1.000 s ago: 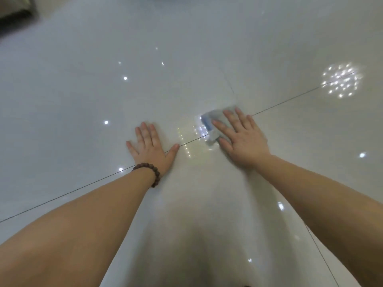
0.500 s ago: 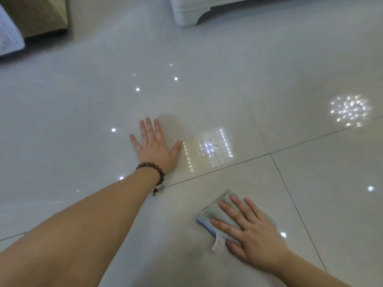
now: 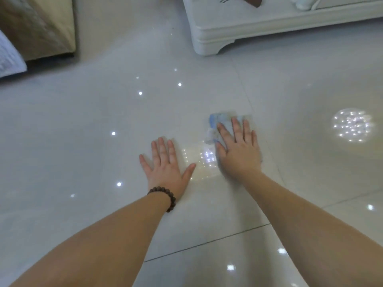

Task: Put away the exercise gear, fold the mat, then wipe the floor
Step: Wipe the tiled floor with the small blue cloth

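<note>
A pale blue-grey cloth (image 3: pixel 219 121) lies flat on the glossy white tiled floor (image 3: pixel 83 141), with a white label at its left edge. My right hand (image 3: pixel 238 150) presses down on it with straight, spread fingers and covers most of it. My left hand (image 3: pixel 167 164), with a dark bead bracelet at the wrist, rests flat on the bare tile just left of the cloth, fingers spread.
A white furniture base (image 3: pixel 217 36) stands at the back right. A beige upholstered piece (image 3: pixel 41 27) with a white textile (image 3: pixel 10 56) sits at the back left. Ceiling lights reflect as bright spots on the tiles.
My right hand has pushed the cloth forward, away from me, up beside my left hand. The left hand has stayed planted. The view has tilted up, showing more furniture.
</note>
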Demonstrator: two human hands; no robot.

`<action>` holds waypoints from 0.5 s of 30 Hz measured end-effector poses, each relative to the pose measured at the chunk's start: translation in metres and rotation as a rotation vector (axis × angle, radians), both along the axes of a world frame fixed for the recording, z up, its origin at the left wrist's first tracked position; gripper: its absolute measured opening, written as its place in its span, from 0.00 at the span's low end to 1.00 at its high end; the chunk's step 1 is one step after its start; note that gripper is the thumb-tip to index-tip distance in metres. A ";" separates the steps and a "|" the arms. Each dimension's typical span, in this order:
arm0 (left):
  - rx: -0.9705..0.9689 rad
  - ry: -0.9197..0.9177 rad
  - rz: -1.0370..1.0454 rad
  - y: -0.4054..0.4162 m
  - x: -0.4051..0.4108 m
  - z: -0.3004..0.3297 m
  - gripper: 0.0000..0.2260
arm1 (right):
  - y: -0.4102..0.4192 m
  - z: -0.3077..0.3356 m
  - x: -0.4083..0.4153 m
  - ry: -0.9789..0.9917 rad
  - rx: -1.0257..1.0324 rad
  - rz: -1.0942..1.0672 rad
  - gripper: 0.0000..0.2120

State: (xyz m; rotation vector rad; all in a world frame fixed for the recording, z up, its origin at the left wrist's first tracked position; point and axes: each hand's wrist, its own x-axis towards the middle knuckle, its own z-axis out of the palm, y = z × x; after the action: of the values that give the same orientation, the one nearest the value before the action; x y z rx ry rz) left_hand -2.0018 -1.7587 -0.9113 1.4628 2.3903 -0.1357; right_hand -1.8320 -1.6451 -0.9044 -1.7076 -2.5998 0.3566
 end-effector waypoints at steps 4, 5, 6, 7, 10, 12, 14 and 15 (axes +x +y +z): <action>0.044 -0.012 0.001 -0.003 0.000 -0.004 0.40 | -0.085 0.002 0.023 0.030 -0.009 0.278 0.26; 0.066 0.000 -0.002 -0.003 0.000 -0.006 0.40 | -0.077 0.004 0.024 0.042 -0.033 0.338 0.26; 0.071 0.003 0.001 -0.003 0.000 -0.008 0.39 | -0.055 0.003 0.019 0.039 -0.031 0.395 0.25; 0.071 0.002 0.009 -0.004 0.000 -0.009 0.39 | -0.024 -0.001 0.011 0.005 0.014 0.411 0.25; 0.119 0.008 -0.002 -0.002 0.000 -0.013 0.38 | 0.097 0.000 -0.030 -0.043 0.015 0.087 0.26; 0.152 0.032 -0.007 -0.004 0.000 -0.017 0.38 | 0.149 0.002 -0.066 0.004 -0.072 -0.253 0.26; 0.160 0.049 -0.003 -0.004 0.000 -0.018 0.38 | 0.143 0.002 -0.112 -0.002 -0.042 -0.229 0.25; 0.151 0.052 0.001 -0.003 0.001 -0.017 0.38 | 0.130 0.004 -0.128 0.006 -0.027 -0.017 0.25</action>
State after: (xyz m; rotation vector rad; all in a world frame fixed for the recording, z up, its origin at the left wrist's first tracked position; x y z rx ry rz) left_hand -2.0010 -1.7620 -0.9287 1.5415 2.4900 0.0077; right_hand -1.9601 -1.5153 -0.9001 -1.7328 -2.5869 0.3977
